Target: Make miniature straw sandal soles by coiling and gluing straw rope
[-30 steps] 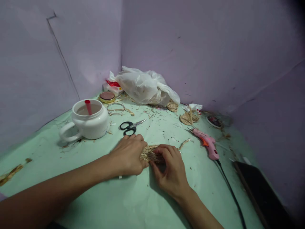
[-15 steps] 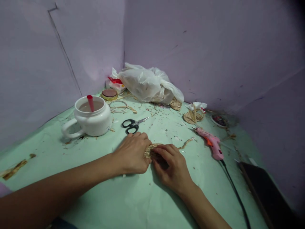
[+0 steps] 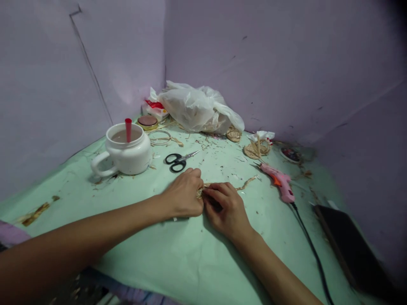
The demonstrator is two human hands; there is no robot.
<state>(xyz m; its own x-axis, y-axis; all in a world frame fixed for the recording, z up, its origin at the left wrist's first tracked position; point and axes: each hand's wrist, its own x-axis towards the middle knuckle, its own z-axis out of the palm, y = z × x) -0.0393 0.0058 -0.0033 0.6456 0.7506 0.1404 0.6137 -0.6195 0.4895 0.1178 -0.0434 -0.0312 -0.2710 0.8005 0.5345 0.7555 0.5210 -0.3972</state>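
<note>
Between my two hands is a small woven straw piece (image 3: 200, 193), mostly covered by fingers. My left hand (image 3: 186, 192) is closed on its left side, knuckles up. My right hand (image 3: 227, 209) pinches its right side with thumb and fingertips. A thin braided strand (image 3: 247, 183) runs out to the right behind my right hand. Black-handled scissors (image 3: 181, 161) lie beyond my left hand, blades pointing right. To the right rests a pink glue gun (image 3: 280, 180) with an orange trigger, its nozzle pointing away to the left.
A white mug (image 3: 129, 152) holding a red stick stands at the left. At the back are a plastic bag (image 3: 200, 108), a round tin (image 3: 148, 122) and woven discs (image 3: 252, 150). A dark flat object (image 3: 346, 241) lies at the right, near the black cord (image 3: 310, 245).
The view has shifted slightly, showing more of the table's front edge. My hands cover more of the woven piece and stay close together around it.
</note>
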